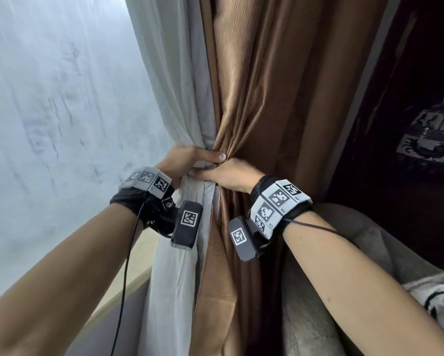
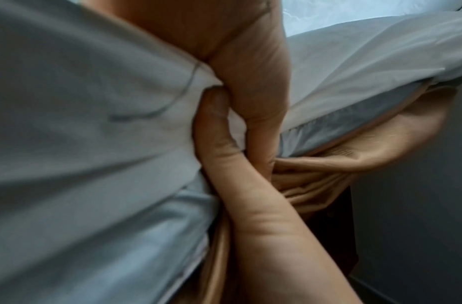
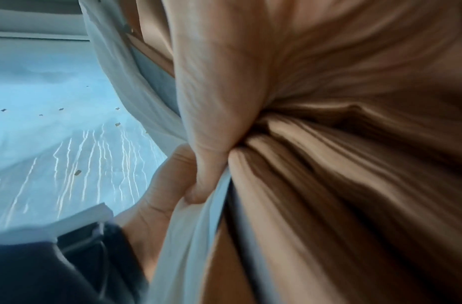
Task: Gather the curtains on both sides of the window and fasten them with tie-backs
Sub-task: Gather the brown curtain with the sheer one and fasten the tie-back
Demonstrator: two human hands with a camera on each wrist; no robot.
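Observation:
A brown curtain [image 1: 254, 98] with a pale grey-white lining [image 1: 174, 98] hangs right of the window, bunched into a narrow waist at mid-height. My left hand [image 1: 190, 158] wraps round that waist from the window side, its thumb lying across the front folds. My right hand [image 1: 231, 176] grips the same waist just below, from the right, its thumb pointing left under the left hand. The left wrist view shows the lining [image 2: 94, 144] pinched between both hands. The brown folds [image 3: 354, 164] converge under my right hand [image 3: 211, 92] in the right wrist view. I cannot make out any tie-back.
The frosted window pane [image 1: 49, 98] fills the left, with a pale sill [image 1: 128, 276] below it. A grey upholstered seat [image 1: 344, 227] stands close at the lower right. Behind it the room is dark, with a patterned object [image 1: 429, 140].

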